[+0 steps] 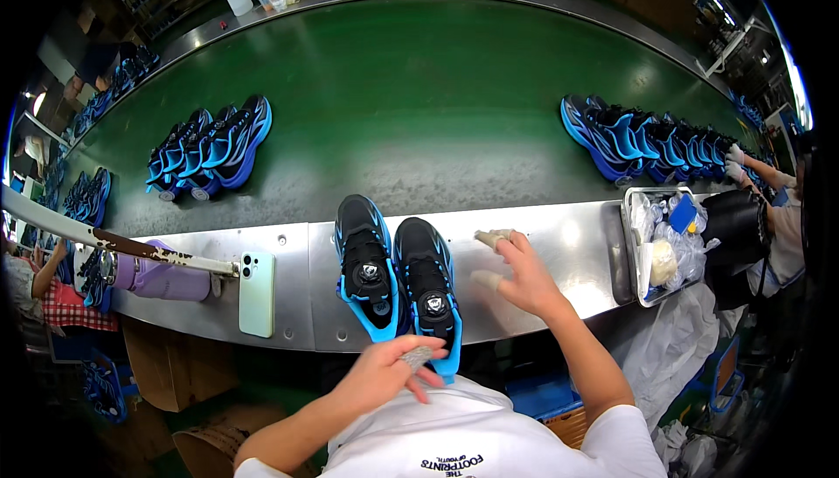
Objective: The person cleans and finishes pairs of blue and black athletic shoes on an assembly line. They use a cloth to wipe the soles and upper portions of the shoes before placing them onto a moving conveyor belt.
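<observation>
Two black sneakers with blue soles and lacing dials stand side by side on the steel edge in front of me, toes pointing away: a left one [360, 255] and a right one [425, 264]. My left hand [393, 366] is over the heel end of the right sneaker, fingers stretched and apart, with a greyish cover on one finger. Whether it touches the heel I cannot tell. To the right of the pair, my right hand [517, 273] hovers above the steel, open and holding nothing, with pale covers on its fingertips.
Beyond the steel edge runs a green conveyor belt [411, 111]. Sneaker rows stand on it at left [210, 150] and right [629, 137]. A phone [256, 294], a purple bottle [170, 271] and a white-rimmed bin of plastic bags [669, 246] flank me. Co-workers' hands [738, 163] show far right.
</observation>
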The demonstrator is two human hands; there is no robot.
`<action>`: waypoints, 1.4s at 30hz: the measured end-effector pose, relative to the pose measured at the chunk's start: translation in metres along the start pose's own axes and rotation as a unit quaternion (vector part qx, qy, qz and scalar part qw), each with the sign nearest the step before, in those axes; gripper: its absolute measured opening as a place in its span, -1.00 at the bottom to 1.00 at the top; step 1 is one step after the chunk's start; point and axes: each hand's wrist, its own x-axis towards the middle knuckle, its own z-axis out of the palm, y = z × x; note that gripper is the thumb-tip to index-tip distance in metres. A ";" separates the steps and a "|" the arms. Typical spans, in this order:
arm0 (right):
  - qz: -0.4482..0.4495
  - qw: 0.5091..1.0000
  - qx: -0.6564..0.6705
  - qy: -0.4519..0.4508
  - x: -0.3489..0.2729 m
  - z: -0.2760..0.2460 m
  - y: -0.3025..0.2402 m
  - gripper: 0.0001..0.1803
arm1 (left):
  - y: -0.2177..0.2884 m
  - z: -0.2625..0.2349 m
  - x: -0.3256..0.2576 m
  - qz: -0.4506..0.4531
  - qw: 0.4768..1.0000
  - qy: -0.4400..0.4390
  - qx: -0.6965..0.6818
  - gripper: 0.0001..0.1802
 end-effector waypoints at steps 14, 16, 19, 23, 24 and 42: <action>-0.100 0.983 0.089 -0.124 -0.013 0.057 -0.022 -0.04 | 0.051 -0.002 0.077 0.071 0.703 0.076 0.704 -0.65; -0.106 0.982 0.087 -0.129 -0.014 0.057 -0.017 -0.05 | 0.057 0.002 0.079 0.075 0.683 0.033 0.726 -0.71; -0.104 0.983 0.086 -0.123 -0.016 0.058 -0.014 -0.06 | 0.054 0.003 0.081 0.116 0.640 -0.008 0.759 -0.64; -0.117 0.983 0.086 -0.109 -0.015 0.064 -0.009 -0.06 | 0.049 -0.012 0.072 0.258 0.635 -0.002 0.728 -0.64; -0.129 0.983 0.072 -0.111 -0.015 0.064 -0.007 -0.06 | 0.047 -0.014 0.071 0.258 0.633 -0.005 0.730 -0.64; -0.076 0.984 0.025 -0.156 -0.005 0.021 -0.043 -0.55 | -0.048 0.029 0.033 0.016 0.952 0.057 -0.301 -0.65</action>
